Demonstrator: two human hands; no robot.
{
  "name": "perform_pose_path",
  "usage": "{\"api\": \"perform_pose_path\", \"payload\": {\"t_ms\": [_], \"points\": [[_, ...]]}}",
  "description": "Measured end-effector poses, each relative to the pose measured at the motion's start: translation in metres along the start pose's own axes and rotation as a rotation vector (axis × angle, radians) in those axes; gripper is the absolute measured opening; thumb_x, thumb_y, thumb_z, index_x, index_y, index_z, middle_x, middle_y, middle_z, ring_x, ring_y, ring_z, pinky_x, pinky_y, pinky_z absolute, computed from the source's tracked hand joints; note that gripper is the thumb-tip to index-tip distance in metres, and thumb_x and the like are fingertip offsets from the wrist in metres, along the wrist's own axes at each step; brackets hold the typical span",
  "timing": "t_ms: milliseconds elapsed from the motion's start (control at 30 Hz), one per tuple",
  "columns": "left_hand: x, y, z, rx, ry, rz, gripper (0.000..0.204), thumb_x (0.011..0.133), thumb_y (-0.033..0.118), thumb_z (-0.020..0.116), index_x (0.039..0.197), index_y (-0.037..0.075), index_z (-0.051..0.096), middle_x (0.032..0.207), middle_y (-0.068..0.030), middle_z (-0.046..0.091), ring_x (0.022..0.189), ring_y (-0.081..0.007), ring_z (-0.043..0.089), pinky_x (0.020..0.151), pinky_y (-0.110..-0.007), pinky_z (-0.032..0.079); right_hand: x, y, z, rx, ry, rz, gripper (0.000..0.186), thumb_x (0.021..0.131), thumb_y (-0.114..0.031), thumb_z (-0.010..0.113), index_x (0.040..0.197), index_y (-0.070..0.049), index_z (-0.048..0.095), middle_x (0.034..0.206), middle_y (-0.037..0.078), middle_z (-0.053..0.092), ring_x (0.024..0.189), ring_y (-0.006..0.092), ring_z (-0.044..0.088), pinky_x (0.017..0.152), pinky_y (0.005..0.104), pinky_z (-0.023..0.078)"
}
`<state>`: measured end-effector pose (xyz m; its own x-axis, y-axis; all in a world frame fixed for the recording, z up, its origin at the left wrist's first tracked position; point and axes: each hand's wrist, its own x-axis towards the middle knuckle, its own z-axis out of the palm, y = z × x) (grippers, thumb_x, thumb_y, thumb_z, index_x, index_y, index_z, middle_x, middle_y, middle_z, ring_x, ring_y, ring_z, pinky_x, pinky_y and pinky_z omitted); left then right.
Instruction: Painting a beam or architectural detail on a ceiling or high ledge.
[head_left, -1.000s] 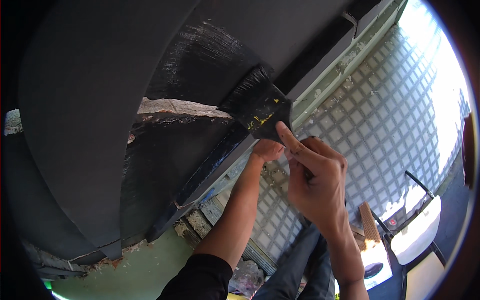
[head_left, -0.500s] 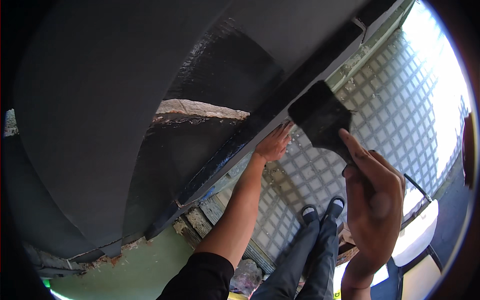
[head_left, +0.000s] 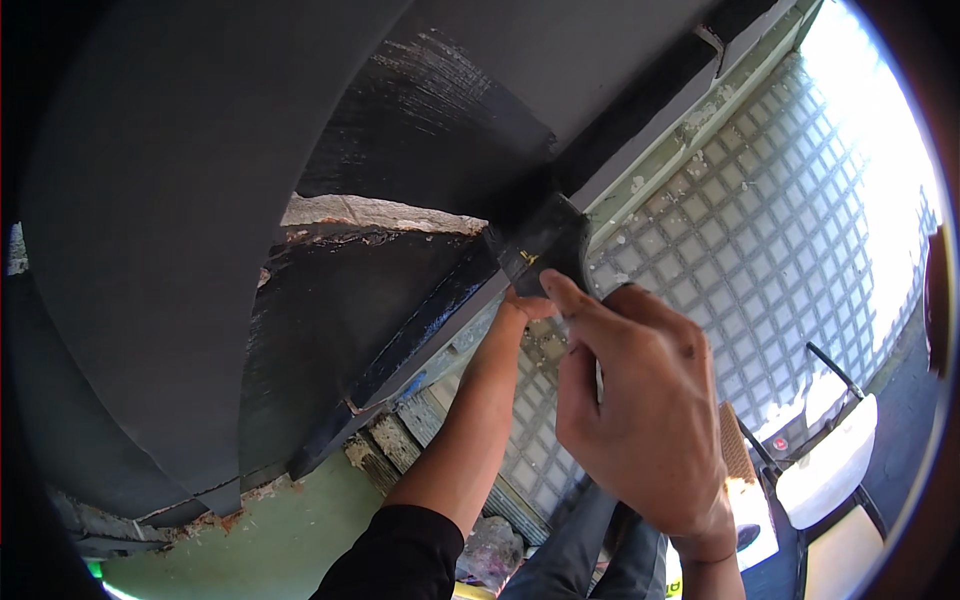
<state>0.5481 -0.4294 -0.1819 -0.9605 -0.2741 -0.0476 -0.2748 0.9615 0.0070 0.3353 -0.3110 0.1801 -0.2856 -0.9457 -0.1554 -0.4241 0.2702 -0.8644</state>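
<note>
Gripping the wide brush (head_left: 548, 238) at its eleven o'clock, your right hand (head_left: 645, 400) lays a finger on it, probably for steadiness by the dark strip (head_left: 635, 110). Your left hand (head_left: 530, 305) sits at the brush's six; its fingers are hidden, so I can't tell.

brush (head_left: 558, 232) | back from over tiled floor (head_left: 700, 270) | now at black strip (head_left: 640, 110)

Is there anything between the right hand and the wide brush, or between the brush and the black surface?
Nothing visible: the right hand holds the wide brush, which overlaps the black surface in view, though exact contact is unclear.
</note>
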Motion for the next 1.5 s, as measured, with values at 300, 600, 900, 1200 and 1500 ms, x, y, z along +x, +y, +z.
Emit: {"api": "perform_pose_path", "payload": {"t_ms": [300, 600, 900, 1200, 1500], "points": [[-0.001, -0.009, 0.002, -0.172, 0.119, -0.019, 0.045, 0.086, 0.027, 0.064, 0.127, 0.009, 0.064, 0.133, -0.0137, 0.062, 0.126, -0.0324, 0.054, 0.112, -0.045, 0.038, -0.015, -0.012, -0.021, -0.210, 0.002, 0.078, 0.028, 0.083, 0.004, 0.063, 0.107, -0.001, 0.075, 0.066, 0.013, 0.061, 0.060, 0.0266, 0.062, 0.061, 0.0364, 0.048], [0.014, 0.002, 0.024, -0.595, -0.241, -0.262, 0.055, 0.085, 0.030, 0.062, 0.135, 0.009, 0.058, 0.138, -0.0123, 0.059, 0.132, -0.0332, 0.050, 0.114, -0.044, 0.036, -0.011, 0.009, -0.004, -0.224, 0.125, -0.025, 0.029, 0.085, 0.005, 0.061, 0.110, -0.002, 0.075, 0.064, 0.012, 0.059, 0.055, 0.0246, 0.058, 0.058, 0.0366, 0.045], [0.009, -0.002, -0.002, 0.028, 0.253, -0.034, 0.055, 0.089, 0.032, 0.059, 0.135, 0.002, 0.058, 0.142, -0.0237, 0.054, 0.135, -0.0343, 0.048, 0.118, -0.043, 0.030, -0.011, 0.000, 0.003, -0.086, 0.093, -0.019, 0.031, 0.083, 0.005, 0.063, 0.111, -0.003, 0.075, 0.063, 0.012, 0.058, 0.052, 0.0253, 0.056, 0.054, 0.0384, 0.044], [-0.008, -0.011, 0.006, -0.282, 0.044, -0.166, 0.049, 0.083, 0.024, 0.064, 0.127, 0.003, 0.058, 0.155, -0.0205, 0.037, 0.141, -0.0321, 0.040, 0.118, -0.047, 0.031, 0.005, 0.014, -0.006, 0.154, -0.032, -0.092, 0.027, 0.079, 0.008, 0.063, 0.102, 0.001, 0.076, 0.075, 0.013, 0.070, 0.058, 0.0233, 0.064, 0.060, 0.0307, 0.049], [0.015, 0.002, -0.023, -0.119, -0.021, 0.002, 0.036, 0.081, 0.017, 0.065, 0.113, 0.000, 0.063, 0.156, -0.0236, 0.033, 0.139, -0.0361, 0.043, 0.115, -0.047, 0.036, 0.031, 0.054, -0.036, 0.017, 0.471, -0.079, 0.009, 0.093, 0.002, 0.065, 0.101, 0.001, 0.061, 0.110, 0.013, 0.075, 0.069, 0.0078, 0.061, 0.067, 0.0230, 0.050]]}}
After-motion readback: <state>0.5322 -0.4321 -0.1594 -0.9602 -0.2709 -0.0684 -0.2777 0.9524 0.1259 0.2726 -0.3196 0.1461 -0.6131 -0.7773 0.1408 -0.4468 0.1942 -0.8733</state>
